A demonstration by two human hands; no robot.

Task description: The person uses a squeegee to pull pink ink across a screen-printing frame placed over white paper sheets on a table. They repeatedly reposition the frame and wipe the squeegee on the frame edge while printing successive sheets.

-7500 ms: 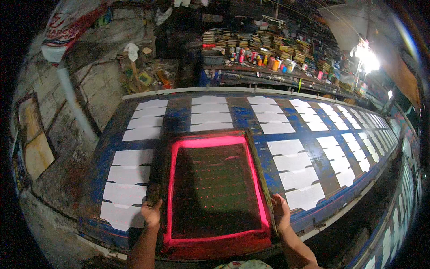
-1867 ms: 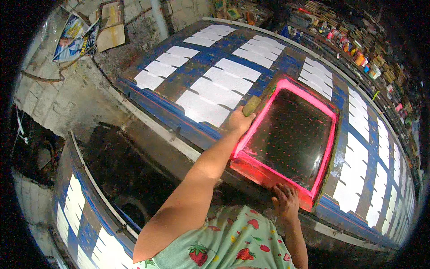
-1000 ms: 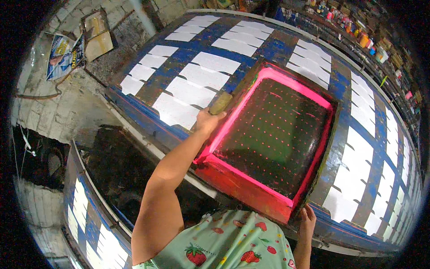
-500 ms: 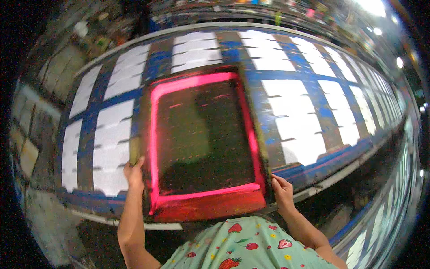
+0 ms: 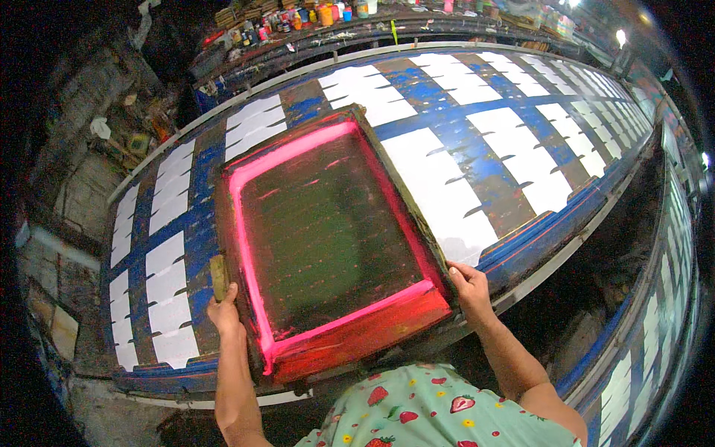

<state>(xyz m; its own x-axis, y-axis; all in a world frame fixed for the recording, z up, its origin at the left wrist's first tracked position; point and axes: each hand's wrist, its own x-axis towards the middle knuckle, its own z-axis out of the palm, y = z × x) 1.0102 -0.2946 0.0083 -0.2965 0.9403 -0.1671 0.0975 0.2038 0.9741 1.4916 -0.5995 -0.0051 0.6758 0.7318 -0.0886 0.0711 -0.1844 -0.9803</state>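
A screen-printing frame (image 5: pixel 328 238) with a dark green mesh and bright pink ink round its inner edges lies slanted on a long blue, worn table (image 5: pixel 202 208). My left hand (image 5: pixel 226 311) is closed on an olive wooden handle piece (image 5: pixel 217 276) at the frame's left side. My right hand (image 5: pixel 465 287) grips the right side near its lower corner, thumb and fingers at the edge. Columns of white cut sheets (image 5: pixel 439 194) cover the table on both sides of the frame, which hides those beneath it. My strawberry-print top shows below.
Behind the table, a cluttered shelf (image 5: pixel 268 33) carries coloured tubs and stacked boards. A second table with white sheets (image 5: pixel 618 391) runs along the right, across a dark gap. Rough wall and clutter (image 5: pixel 112 141) are at the left. Bright lamps (image 5: pixel 620 37) glow at the back right.
Since the earliest frame the screen has shifted about one column right along the table. The view has swung about; both my hands are still at the frame's sides.
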